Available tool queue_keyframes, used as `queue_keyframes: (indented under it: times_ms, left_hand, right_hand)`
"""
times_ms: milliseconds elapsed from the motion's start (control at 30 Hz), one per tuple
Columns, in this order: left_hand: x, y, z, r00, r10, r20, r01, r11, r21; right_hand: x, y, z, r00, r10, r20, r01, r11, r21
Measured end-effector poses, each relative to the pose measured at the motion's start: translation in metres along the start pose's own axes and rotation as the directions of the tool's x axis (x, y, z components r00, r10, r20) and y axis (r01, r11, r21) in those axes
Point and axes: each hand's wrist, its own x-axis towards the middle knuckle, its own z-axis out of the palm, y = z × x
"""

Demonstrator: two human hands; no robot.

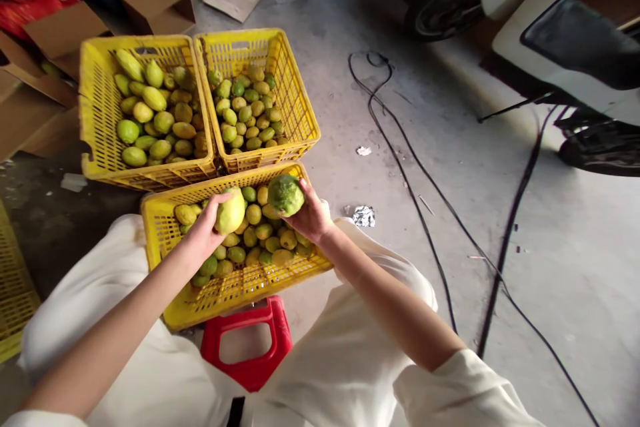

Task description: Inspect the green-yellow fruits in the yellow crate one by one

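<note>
My left hand [206, 225] is closed around a pale yellow-green lemon [231, 211]. Gripped in my right hand [313, 215] is a darker green, bumpy lemon [286, 195] with yellowish patches. Both fruits are held up side by side, a little apart, over the near yellow crate [200, 310]. That crate tilts between my knees, and many smaller green and yellow lemons [253, 214] lie in it. Its front edge is above a red plastic stool [281, 333].
Beyond stand a left yellow crate [87, 100] with larger fruit and a right yellow crate [295, 80] with smaller fruit. Open cardboard boxes [157, 0] sit back left. Black cables [420, 193] cross the floor at right, near a parked vehicle [520, 27]. Crumpled foil [363, 216] lies beside my knee.
</note>
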Motion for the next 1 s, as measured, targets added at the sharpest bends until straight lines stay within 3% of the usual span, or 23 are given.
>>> queue_keyframes:
  times_ms: [267, 400, 533, 667, 867, 1000]
  left_hand:
    - [-0.014, 0.011, 0.005, 0.999, -0.017, 0.035, 0.019, 0.998, -0.054]
    - [-0.015, 0.011, 0.005, 0.991, -0.067, 0.114, 0.076, 0.994, -0.08]
    - [-0.012, 0.011, 0.0, 0.985, -0.047, 0.164, 0.059, 0.996, -0.068]
    - [-0.008, 0.012, -0.001, 0.987, -0.046, 0.154, 0.055, 0.997, -0.057]
    - [-0.005, 0.012, -0.002, 0.991, -0.084, 0.106, 0.094, 0.991, -0.093]
    - [-0.003, 0.009, -0.004, 0.998, -0.049, 0.034, 0.052, 0.994, -0.097]
  right_hand:
    - [0.0, -0.007, -0.004, 0.999, -0.002, 0.054, 0.003, 1.0, -0.017]
    - [-0.001, -0.007, 0.0, 0.999, -0.036, 0.003, 0.036, 0.998, -0.055]
    - [-0.003, -0.008, 0.003, 0.999, -0.035, 0.01, 0.035, 0.998, -0.048]
    - [-0.003, -0.01, 0.004, 0.997, 0.041, 0.064, -0.04, 0.999, -0.015]
    - [-0.001, -0.007, -0.003, 0.996, 0.073, -0.058, -0.075, 0.997, -0.023]
    - [-0.001, -0.006, -0.008, 0.996, 0.084, -0.003, -0.084, 0.996, -0.001]
